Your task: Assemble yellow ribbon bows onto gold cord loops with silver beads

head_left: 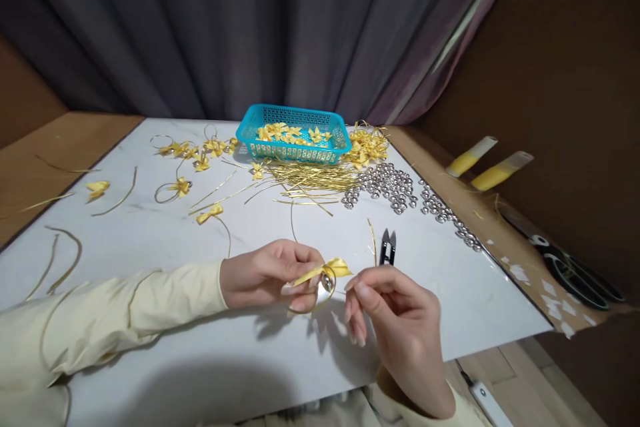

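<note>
Left hand (273, 273) pinching a yellow bow (339, 267) toward the table's (480, 300) near edge, forearm stretched sideways, right hand (407, 323) just beside, fingers curled, grip unclear

Has a basket (295, 153) behind on the tabletop (475, 310), cords (315, 178) before it, beads (389, 185) rightward, snips (387, 250) nearer, a bow (341, 267) in left fingers (300, 253).

A small craft workspace, shown by a blue basket (295, 153) of yellow bows (280, 131), gold cords (315, 178), small silver pieces (390, 183) and snips (387, 251) on a white tabletop (485, 307)
</note>
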The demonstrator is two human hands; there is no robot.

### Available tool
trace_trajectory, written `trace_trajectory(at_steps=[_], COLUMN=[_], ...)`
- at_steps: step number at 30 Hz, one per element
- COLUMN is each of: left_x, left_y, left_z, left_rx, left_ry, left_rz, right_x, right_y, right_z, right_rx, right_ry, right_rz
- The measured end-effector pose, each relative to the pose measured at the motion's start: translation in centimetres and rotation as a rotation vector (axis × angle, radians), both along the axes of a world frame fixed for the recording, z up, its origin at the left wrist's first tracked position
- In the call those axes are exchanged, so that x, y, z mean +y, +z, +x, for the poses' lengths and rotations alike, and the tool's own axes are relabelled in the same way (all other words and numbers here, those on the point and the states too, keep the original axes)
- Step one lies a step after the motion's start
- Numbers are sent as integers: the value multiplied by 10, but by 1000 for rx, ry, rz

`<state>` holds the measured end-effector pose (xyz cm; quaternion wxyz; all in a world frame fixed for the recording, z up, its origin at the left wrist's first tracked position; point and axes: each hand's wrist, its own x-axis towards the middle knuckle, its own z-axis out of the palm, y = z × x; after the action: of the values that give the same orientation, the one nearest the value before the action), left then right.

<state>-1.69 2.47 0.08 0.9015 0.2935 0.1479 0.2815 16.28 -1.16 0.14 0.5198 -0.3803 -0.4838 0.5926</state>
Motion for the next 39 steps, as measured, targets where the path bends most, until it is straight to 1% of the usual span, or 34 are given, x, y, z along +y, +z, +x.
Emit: trace_trajectory(at_steps=[2,4,6,8,12,20,26,32,39], left_x=[1,2,3,4,4,5,4,5,5], left_y=[1,1,1,1,1,1,2,2,0], left_z=[0,0,0,0,0,0,1,0,0], left_rx=[8,25,47,69,77,92,103,147,151], left_ry=[-6,-12,-7,-7,-22,8,8,17,7], left_rz=[30,45,48,49,60,65,63,52,56], right_x=[-5,-7,-7,-5,-1,0,0,1,1], right_y=[4,9,13,16,17,15,17,17,21], right_z=[2,3,5,7,9,9,6,6,6], right_rx=[-129,-243,-349,-431,-473,-468,-535,-601,-652], right_ry=[-70,-94,-67,-22,16,-1,-30,-22,-33], right_rz=[132,242,327,364,344,333,369,393,426])
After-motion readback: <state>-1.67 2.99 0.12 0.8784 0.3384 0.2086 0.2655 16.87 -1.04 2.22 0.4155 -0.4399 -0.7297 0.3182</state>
